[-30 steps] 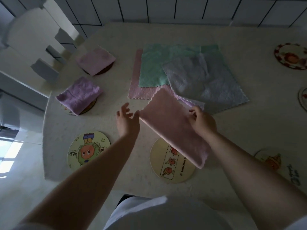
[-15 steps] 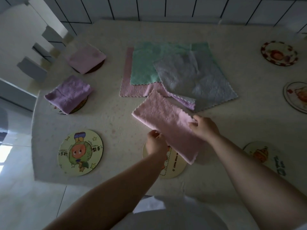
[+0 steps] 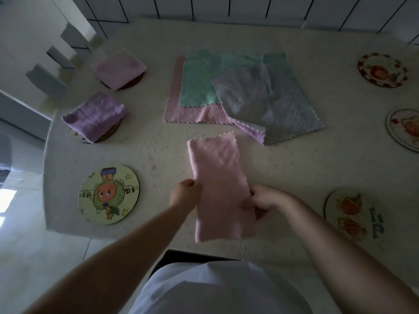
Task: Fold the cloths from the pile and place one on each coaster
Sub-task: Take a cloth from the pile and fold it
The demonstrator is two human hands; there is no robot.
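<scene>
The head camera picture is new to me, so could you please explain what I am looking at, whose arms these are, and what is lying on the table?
There is no machine here. A person wears one wide-angle camera on the head, so you look forward and down over their chest at their own two bare arms.

The left hand and the right hand each grip a side edge of a pink cloth, folded into a long strip that lies on the table.

Further back is the pile of unfolded cloths: green, grey and pink. On the left, a folded purple cloth and a folded pink one each sit on a round coaster. An uncovered cartoon coaster lies at the near left, and three more coasters lie along the right side.
</scene>
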